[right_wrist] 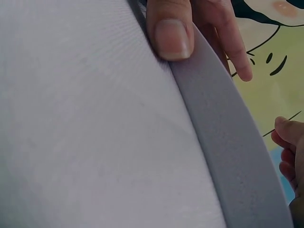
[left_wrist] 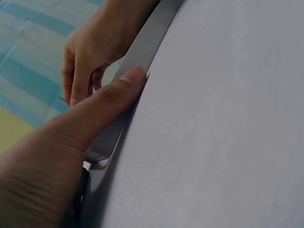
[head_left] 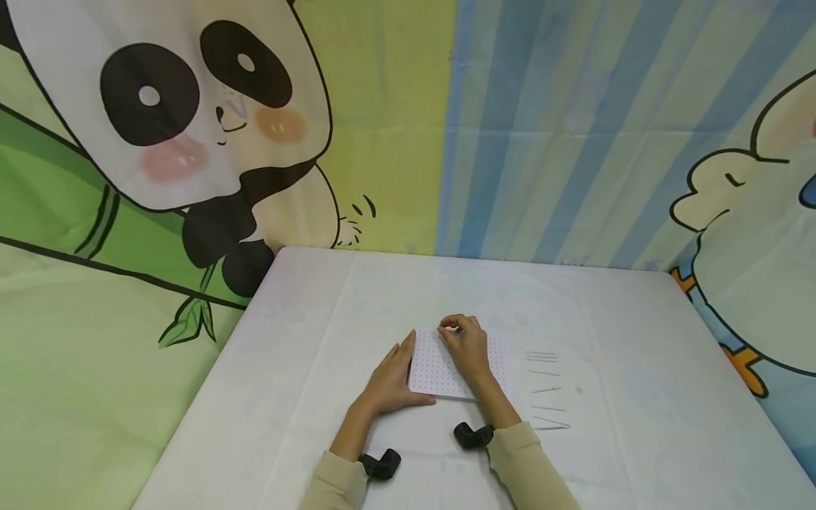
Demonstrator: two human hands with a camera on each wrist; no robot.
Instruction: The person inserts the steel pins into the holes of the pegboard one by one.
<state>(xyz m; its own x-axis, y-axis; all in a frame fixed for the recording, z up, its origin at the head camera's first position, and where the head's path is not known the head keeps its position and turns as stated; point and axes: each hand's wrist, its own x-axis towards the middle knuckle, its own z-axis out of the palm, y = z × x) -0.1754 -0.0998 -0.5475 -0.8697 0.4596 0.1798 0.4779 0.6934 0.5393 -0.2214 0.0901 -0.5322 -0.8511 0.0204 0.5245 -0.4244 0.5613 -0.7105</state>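
A white board (head_left: 436, 368) with rows of small dots or holes lies flat on the table, its thick grey-white side (right_wrist: 218, 123) showing in the right wrist view. My left hand (head_left: 390, 382) braces its near left corner, with straight fingers along the left side and the thumb (left_wrist: 111, 97) pressed on the front side. Above the board's far part is my right hand (head_left: 468, 350). Its thumb and forefinger pinch a thin needle (right_wrist: 295, 115), which slants across the fingertips. In the head view the needle is too small to make out.
Several thin needles (head_left: 542, 356) lie in a loose column on the white tabletop (head_left: 625, 425), right of the board. Each wrist wears a black camera (head_left: 381, 465). A cloth printed with a panda (head_left: 255, 142) and blue stripes hangs behind the table.
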